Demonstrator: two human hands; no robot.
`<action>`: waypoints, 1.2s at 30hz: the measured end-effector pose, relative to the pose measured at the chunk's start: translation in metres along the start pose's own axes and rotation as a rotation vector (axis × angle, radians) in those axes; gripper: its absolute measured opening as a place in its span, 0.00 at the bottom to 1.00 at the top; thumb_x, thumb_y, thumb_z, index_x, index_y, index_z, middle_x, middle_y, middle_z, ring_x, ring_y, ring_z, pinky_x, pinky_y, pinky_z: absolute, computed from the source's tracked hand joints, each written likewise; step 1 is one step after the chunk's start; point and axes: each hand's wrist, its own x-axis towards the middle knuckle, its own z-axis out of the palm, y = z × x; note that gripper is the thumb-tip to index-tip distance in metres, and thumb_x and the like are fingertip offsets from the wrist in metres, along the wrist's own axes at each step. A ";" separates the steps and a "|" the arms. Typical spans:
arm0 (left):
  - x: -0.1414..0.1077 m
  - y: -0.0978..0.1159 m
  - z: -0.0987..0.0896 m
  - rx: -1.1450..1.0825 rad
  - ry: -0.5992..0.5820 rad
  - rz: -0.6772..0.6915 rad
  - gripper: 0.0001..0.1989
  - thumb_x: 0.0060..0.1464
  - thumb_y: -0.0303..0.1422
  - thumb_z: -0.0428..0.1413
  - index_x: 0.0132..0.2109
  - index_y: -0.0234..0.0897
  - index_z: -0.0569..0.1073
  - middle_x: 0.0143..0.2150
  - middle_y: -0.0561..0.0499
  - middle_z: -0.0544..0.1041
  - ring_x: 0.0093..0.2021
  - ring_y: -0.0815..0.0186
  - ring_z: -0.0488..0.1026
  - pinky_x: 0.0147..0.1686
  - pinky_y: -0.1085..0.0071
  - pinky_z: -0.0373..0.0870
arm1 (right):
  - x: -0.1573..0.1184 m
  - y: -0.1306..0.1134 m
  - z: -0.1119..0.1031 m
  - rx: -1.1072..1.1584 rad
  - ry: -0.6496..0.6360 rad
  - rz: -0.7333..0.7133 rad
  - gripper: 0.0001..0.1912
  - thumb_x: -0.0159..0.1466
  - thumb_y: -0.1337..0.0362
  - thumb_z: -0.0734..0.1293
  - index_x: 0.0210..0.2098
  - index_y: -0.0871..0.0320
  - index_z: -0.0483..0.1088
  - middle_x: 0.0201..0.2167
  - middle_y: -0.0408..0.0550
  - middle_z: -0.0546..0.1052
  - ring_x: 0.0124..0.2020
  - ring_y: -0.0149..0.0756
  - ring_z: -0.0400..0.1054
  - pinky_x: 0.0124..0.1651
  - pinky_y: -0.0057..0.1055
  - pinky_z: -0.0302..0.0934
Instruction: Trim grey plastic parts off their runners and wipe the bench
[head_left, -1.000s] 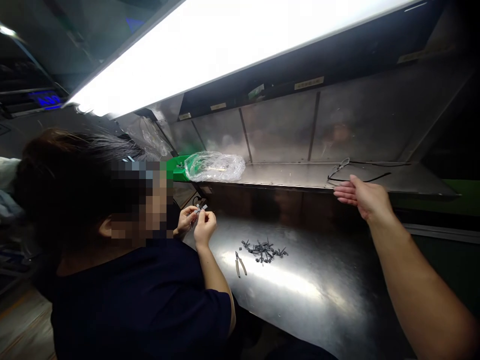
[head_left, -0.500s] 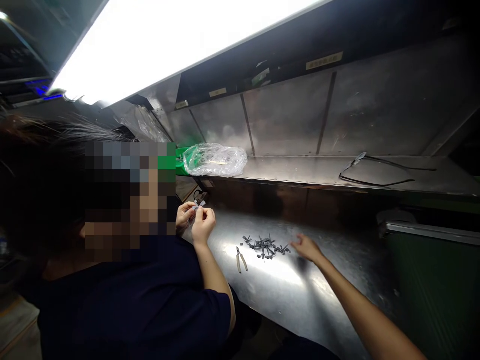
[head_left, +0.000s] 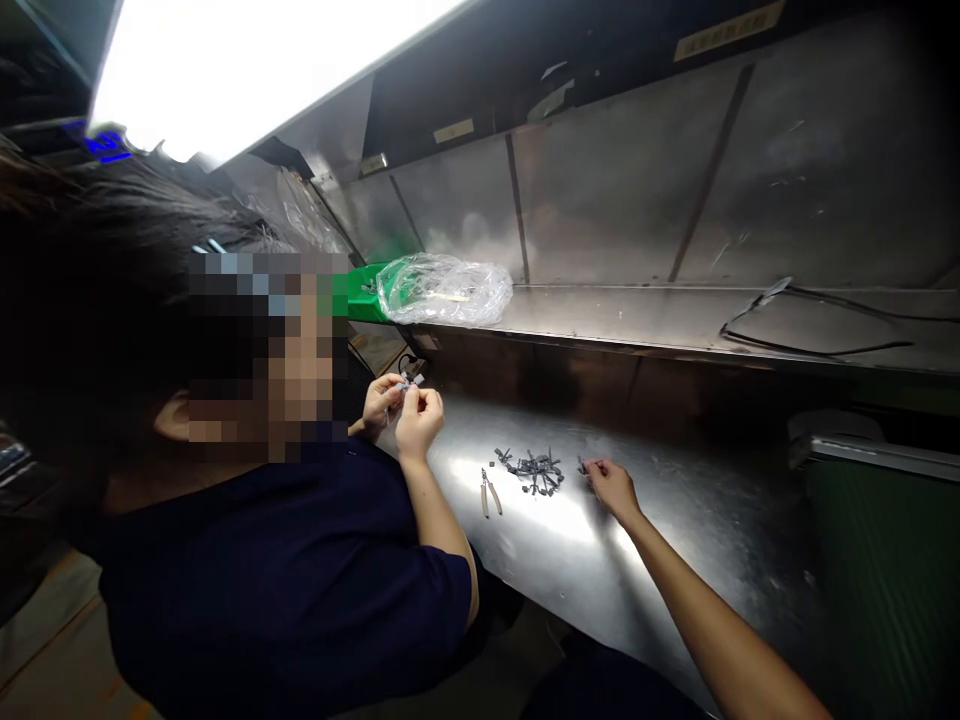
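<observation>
Small dark part (head_left: pixel 581 465), right of centre in the frame, at the fingertips of the wearer's right hand (head_left: pixel 613 488). Probably very light and stiff, hard plastic by the look of it; thin stems may snap or bend, smooth faces may slip. Best hold is likely a fingertip pinch on the thicker body, not a stem; exact shape too small to tell.

Right hand: thumb and fingers together, pinched on the part, just above or at the metal table (head_left: pixel 720 500); contact with the tabletop can't be told. Part sits at the left end of the hand, fingers pointing left. Left hand out of frame, state can't be told.

Just left of the part, apart from it: pile of similar parts (head_left: pixel 538 472), tangled. Further left, a loose bit (head_left: pixel 492 463) and pliers (head_left: pixel 491 494), handles toward the lower edge.

Left of centre, a co-worker's hands (head_left: pixel 418 425) hold a light grey piece (head_left: pixel 409 384). Above, on the shelf (head_left: pixel 622 312): clear plastic bag (head_left: pixel 457 290) against green bin (head_left: pixel 365 303); glasses (head_left: pixel 825 353) at right.
</observation>
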 end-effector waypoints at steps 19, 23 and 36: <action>-0.364 0.179 0.056 -0.191 0.268 -0.394 0.23 0.61 0.48 0.57 0.58 0.42 0.74 0.51 0.43 0.79 0.44 0.63 0.79 0.49 0.70 0.77 | -0.282 -0.143 -0.012 0.929 -1.104 0.323 0.16 0.58 0.54 0.75 0.29 0.60 0.72 0.20 0.40 0.69 0.18 0.23 0.60 0.21 0.21 0.56; -0.378 0.183 0.039 -0.241 0.286 -0.462 0.24 0.60 0.47 0.59 0.58 0.39 0.75 0.50 0.42 0.78 0.45 0.60 0.78 0.48 0.67 0.79 | -0.327 -0.131 -0.003 0.895 -1.144 0.541 0.17 0.56 0.56 0.77 0.26 0.61 0.71 0.19 0.38 0.66 0.18 0.21 0.58 0.23 0.19 0.57; -0.441 0.195 0.000 -0.305 0.388 -0.556 0.17 0.61 0.43 0.59 0.54 0.43 0.78 0.46 0.49 0.76 0.38 0.68 0.78 0.40 0.75 0.77 | -0.404 -0.093 0.018 0.935 -1.312 0.816 0.14 0.61 0.56 0.74 0.29 0.61 0.72 0.17 0.36 0.63 0.17 0.20 0.49 0.22 0.18 0.56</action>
